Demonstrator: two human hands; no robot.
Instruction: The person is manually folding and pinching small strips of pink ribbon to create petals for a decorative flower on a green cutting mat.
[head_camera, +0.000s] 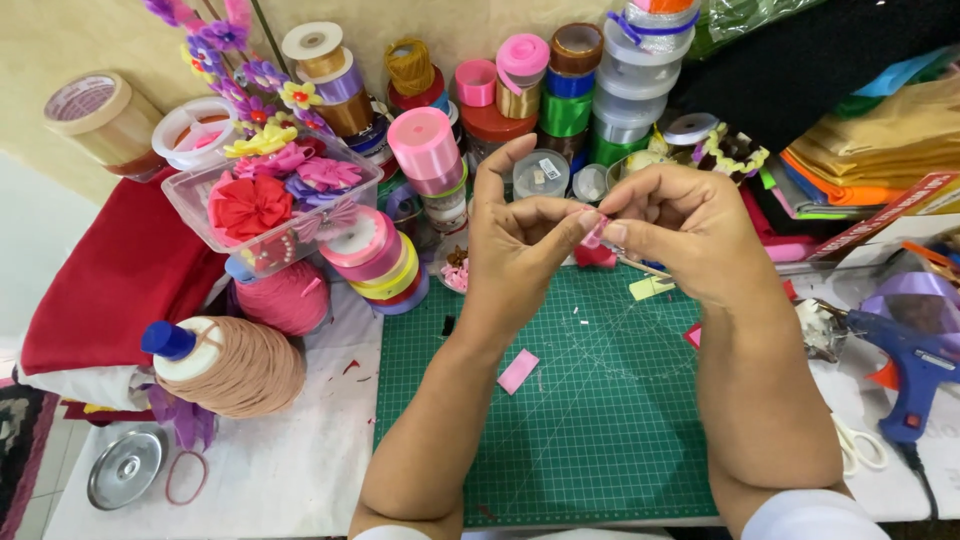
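Above the gridded green cutting mat (590, 420), left hand (515, 240) and right hand (690, 230) together pinch a small glossy pink ribbon piece (594, 235).

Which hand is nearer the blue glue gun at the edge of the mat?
Right. The right hand is raised over the green cutting mat, up and left of the glue gun; the left hand is farther left, pinching the same small pink ribbon piece.
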